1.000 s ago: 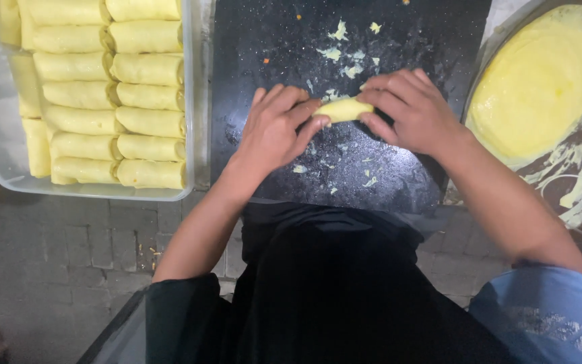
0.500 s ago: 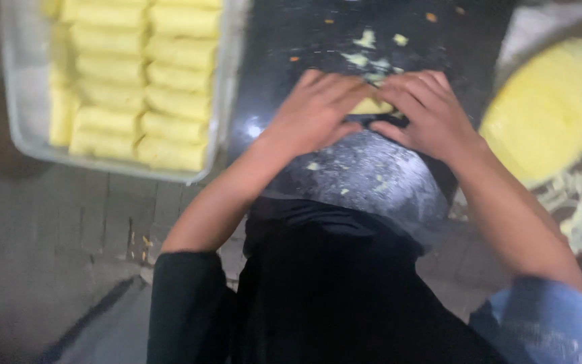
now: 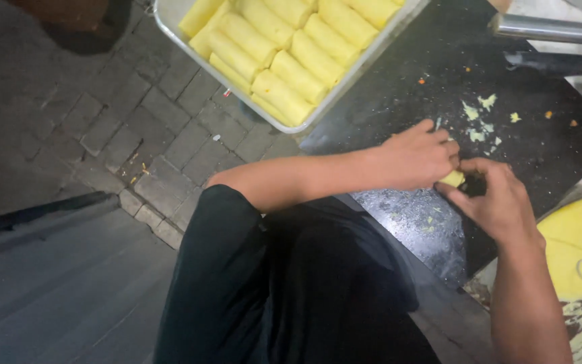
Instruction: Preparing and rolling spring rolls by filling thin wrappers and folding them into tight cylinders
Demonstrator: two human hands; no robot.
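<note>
left hand (image 3: 417,156) and right hand (image 3: 496,199) pinching a yellow roll (image 3: 453,178), crumb-strewn black board (image 3: 506,74), grey brick floor (image 3: 69,128)

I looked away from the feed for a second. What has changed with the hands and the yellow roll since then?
Both hands have closed in over the yellow roll: a second ago it lay open to view between them, now the left hand and right hand cover all but a small part. The view also swung left. Unchanged: the roll is still on the dark board, and the tray still holds its rows of rolls.
</note>
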